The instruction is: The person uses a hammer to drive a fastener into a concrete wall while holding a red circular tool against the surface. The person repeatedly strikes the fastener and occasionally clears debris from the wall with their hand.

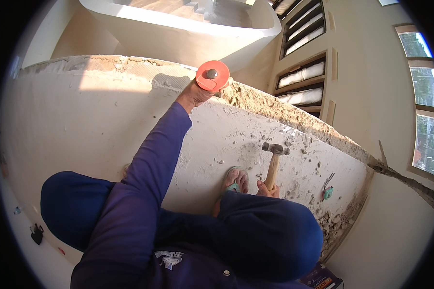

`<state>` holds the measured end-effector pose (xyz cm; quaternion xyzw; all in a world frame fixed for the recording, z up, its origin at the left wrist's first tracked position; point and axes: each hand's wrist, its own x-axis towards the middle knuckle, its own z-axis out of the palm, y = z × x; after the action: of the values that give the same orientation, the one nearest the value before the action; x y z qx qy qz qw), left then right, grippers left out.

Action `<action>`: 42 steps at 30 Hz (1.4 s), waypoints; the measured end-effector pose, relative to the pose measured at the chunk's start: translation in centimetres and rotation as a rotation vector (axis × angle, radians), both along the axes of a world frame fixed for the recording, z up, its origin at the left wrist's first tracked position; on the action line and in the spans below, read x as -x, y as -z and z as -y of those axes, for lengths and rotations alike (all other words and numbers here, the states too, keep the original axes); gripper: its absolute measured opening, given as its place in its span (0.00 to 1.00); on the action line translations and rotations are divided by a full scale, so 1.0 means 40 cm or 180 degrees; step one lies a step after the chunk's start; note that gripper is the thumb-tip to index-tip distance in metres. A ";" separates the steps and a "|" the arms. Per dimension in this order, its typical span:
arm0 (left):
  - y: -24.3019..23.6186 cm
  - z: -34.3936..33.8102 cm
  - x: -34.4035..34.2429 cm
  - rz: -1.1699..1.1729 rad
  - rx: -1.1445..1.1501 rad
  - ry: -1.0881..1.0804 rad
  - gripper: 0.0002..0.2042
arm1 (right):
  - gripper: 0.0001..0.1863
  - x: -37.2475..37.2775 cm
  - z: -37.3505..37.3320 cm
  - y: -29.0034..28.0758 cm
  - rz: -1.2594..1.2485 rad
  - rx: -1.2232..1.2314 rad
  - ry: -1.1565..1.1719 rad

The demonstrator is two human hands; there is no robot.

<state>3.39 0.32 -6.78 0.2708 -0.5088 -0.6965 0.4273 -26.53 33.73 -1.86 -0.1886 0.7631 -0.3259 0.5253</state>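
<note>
Left grip [193,95] clamped on red-guarded tool [208,80], crumbled edge [262,103] alongside; right grip [267,190] clamped on hammer [273,166], tape measure [327,193], rubble [335,226] rightward

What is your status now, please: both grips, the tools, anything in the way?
Left grip closed on red-guarded tool, lower end hidden. Right grip closed on wooden-handled hammer. Possibly in the way: loose rubble, right of hammer.

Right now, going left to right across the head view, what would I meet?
Small black object, red disc-topped tool in the left hand, hammer in the right hand, green tape measure.
</note>
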 end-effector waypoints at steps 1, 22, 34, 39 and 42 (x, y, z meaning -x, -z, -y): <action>0.004 0.009 -0.012 -0.0026 0.0156 0.0112 0.08 | 0.19 0.000 -0.024 0.015 -0.0130 -0.0055 0.0037; -0.084 -0.031 -0.007 -0.0011 -0.0508 -0.0749 0.14 | 0.11 0.004 -0.045 0.046 0.0630 -0.0162 0.0432; -0.067 -0.016 -0.043 -0.0538 -0.1001 -0.1272 0.15 | 0.23 0.096 -0.076 0.057 -0.1295 -0.0916 -0.1736; -0.093 -0.022 -0.011 -0.0263 -0.0752 -0.1394 0.15 | 0.29 0.079 -0.037 -0.015 -0.2056 -0.1701 -0.2752; -0.119 -0.027 -0.017 -0.0110 -0.0795 -0.1218 0.16 | 0.32 0.082 0.004 -0.034 -0.1955 -0.2143 -0.3281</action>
<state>4.09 1.38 -2.03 0.4013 -0.3506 -0.6649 0.5234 -29.79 33.59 -0.48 -0.4379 0.7500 0.2886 0.4031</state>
